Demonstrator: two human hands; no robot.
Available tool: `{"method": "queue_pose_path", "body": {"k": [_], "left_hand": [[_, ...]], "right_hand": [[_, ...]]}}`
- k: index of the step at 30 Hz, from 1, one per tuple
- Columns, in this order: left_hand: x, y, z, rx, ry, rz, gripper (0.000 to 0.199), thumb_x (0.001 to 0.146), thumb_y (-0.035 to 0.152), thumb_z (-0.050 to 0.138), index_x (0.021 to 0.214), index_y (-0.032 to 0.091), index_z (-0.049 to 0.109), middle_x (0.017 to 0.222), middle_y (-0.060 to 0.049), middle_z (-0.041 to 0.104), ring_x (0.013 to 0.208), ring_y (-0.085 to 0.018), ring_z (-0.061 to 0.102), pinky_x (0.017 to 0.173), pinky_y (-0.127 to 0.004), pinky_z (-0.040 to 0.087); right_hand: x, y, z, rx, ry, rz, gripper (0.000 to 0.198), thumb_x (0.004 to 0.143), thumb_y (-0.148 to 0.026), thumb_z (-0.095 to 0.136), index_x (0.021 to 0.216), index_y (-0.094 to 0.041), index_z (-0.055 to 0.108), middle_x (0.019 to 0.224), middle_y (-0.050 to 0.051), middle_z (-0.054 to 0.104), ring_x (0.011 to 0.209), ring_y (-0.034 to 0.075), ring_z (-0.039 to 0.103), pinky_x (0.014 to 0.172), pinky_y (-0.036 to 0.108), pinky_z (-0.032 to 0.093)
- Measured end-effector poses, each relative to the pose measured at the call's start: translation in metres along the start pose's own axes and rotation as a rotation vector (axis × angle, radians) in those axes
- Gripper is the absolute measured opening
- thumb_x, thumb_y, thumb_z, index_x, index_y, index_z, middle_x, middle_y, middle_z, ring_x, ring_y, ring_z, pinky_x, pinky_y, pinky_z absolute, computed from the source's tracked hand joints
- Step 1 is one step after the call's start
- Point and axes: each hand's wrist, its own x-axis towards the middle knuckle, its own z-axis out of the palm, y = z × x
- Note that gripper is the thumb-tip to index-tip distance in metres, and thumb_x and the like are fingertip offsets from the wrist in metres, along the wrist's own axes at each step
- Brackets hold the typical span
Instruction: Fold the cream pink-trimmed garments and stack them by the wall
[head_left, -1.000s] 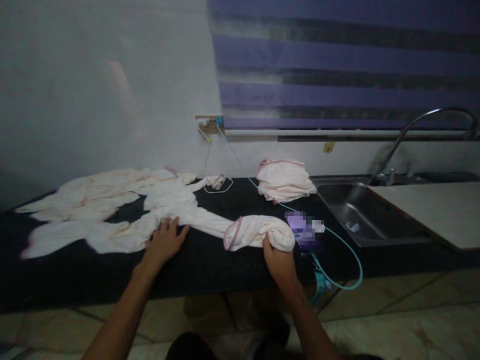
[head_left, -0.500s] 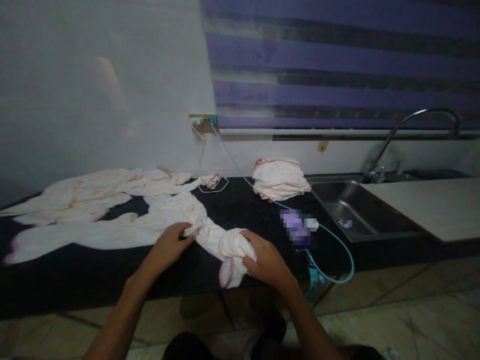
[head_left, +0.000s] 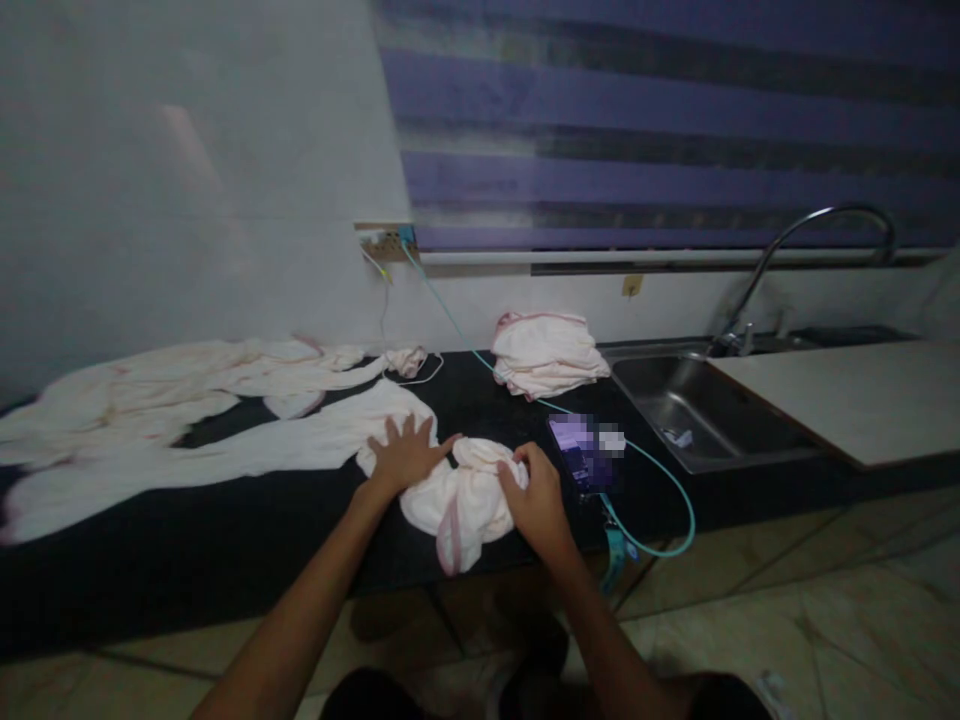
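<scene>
A white cloth (head_left: 480, 500) with a pink trim lies bunched near the front edge of the black counter (head_left: 247, 560). My left hand (head_left: 405, 455) rests flat on the cloth with its fingers spread. On the bunch's right side, my right hand (head_left: 536, 490) pinches a fold between thumb and fingers. From under my left hand, a long white stretch of cloth (head_left: 247, 455) runs to the left; whether it is one piece with the bunch I cannot tell. More white cloth (head_left: 172, 385) lies crumpled behind it along the wall.
A folded stack of white cloths (head_left: 547, 355) sits by the wall. Right of my hands lies a phone (head_left: 577, 450), a teal cable (head_left: 686, 500) looping past it to the wall socket (head_left: 386, 243). Farther right are a steel sink (head_left: 675, 400), a curved tap (head_left: 765, 255) and a pale board (head_left: 825, 400).
My left hand has gone from gripping the cloth to lying spread on it, farther right. The twisted stretch between my hands is now gathered into a bunch. The view has shifted slightly right.
</scene>
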Motion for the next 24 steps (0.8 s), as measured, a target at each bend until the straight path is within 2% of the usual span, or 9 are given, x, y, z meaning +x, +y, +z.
{"method": "queue_pose_path", "body": {"k": [2,5,7,9,11,15,19,22,24], "left_hand": [[-0.002,0.009,0.003,-0.035,-0.051,0.225,0.074,0.096,0.065,0.036,0.159,0.026,0.044,0.17,-0.016,0.028,0.159,-0.048,0.008,0.117,-0.081,0.009],[-0.001,0.02,-0.006,-0.211,-0.129,0.545,0.057,0.096,0.05,0.045,0.149,0.033,0.057,0.164,-0.009,0.043,0.158,-0.035,0.025,0.124,-0.067,0.021],[0.0,0.032,-0.017,-0.457,-0.199,0.633,0.055,0.097,0.05,0.043,0.144,0.03,0.061,0.158,-0.01,0.05,0.151,-0.028,0.042,0.121,-0.054,0.037],[-0.004,0.047,-0.03,-0.661,-0.229,0.587,0.058,0.098,0.056,0.04,0.143,0.024,0.061,0.154,-0.012,0.055,0.142,-0.025,0.053,0.117,-0.045,0.045],[-0.017,0.059,-0.044,-0.684,-0.112,0.513,0.064,0.096,0.063,0.045,0.14,0.02,0.061,0.151,-0.014,0.057,0.139,-0.027,0.055,0.12,-0.046,0.042],[-0.067,0.057,-0.058,-0.439,0.197,0.442,0.065,0.096,0.067,0.048,0.138,0.019,0.06,0.144,-0.013,0.06,0.137,-0.03,0.055,0.121,-0.049,0.04],[-0.123,0.023,-0.034,-0.162,0.239,0.423,0.068,0.086,0.068,0.064,0.137,0.024,0.062,0.147,-0.014,0.058,0.139,-0.036,0.053,0.115,-0.055,0.047],[-0.145,-0.011,-0.014,-0.24,0.226,0.436,0.049,0.087,0.06,0.064,0.123,0.026,0.068,0.141,-0.012,0.064,0.131,-0.033,0.061,0.11,-0.05,0.054],[-0.149,-0.036,-0.013,-0.364,0.196,0.408,0.036,0.092,0.056,0.058,0.112,0.028,0.069,0.13,-0.009,0.07,0.12,-0.028,0.069,0.102,-0.044,0.06]], "right_hand": [[-0.001,-0.006,-0.003,0.048,-0.09,-0.07,0.01,0.093,-0.029,0.062,0.089,-0.019,0.062,0.092,0.004,0.062,0.09,0.02,0.062,0.086,0.032,0.05],[-0.005,-0.019,-0.01,0.166,-0.392,-0.201,0.015,0.095,-0.03,0.065,0.104,-0.019,0.07,0.109,0.007,0.069,0.106,0.02,0.066,0.1,0.033,0.051],[-0.006,-0.026,-0.016,0.219,-0.611,-0.254,0.03,0.097,-0.031,0.064,0.124,-0.02,0.067,0.128,0.008,0.069,0.122,0.021,0.064,0.109,0.036,0.048],[-0.007,-0.031,-0.02,0.254,-0.724,-0.247,0.042,0.098,-0.029,0.061,0.14,-0.022,0.06,0.142,0.008,0.064,0.132,0.021,0.059,0.114,0.037,0.045],[-0.008,-0.033,-0.023,0.302,-0.729,-0.221,0.046,0.098,-0.023,0.057,0.144,-0.022,0.055,0.146,0.008,0.062,0.136,0.021,0.057,0.116,0.038,0.043],[-0.006,-0.033,-0.023,0.374,-0.681,-0.185,0.049,0.093,-0.009,0.052,0.141,-0.021,0.055,0.141,0.007,0.065,0.134,0.019,0.059,0.116,0.038,0.044],[-0.003,-0.028,-0.018,0.298,-0.494,-0.164,0.041,0.094,-0.007,0.043,0.129,-0.019,0.061,0.127,0.007,0.07,0.121,0.018,0.064,0.109,0.036,0.049],[-0.003,-0.021,-0.011,0.137,-0.354,-0.236,0.042,0.096,-0.008,0.04,0.133,-0.014,0.059,0.136,0.013,0.064,0.132,0.02,0.057,0.116,0.04,0.044],[-0.004,-0.016,-0.004,-0.032,-0.406,-0.303,0.046,0.099,-0.013,0.044,0.145,-0.013,0.051,0.153,0.016,0.052,0.147,0.024,0.042,0.123,0.046,0.037]]}}
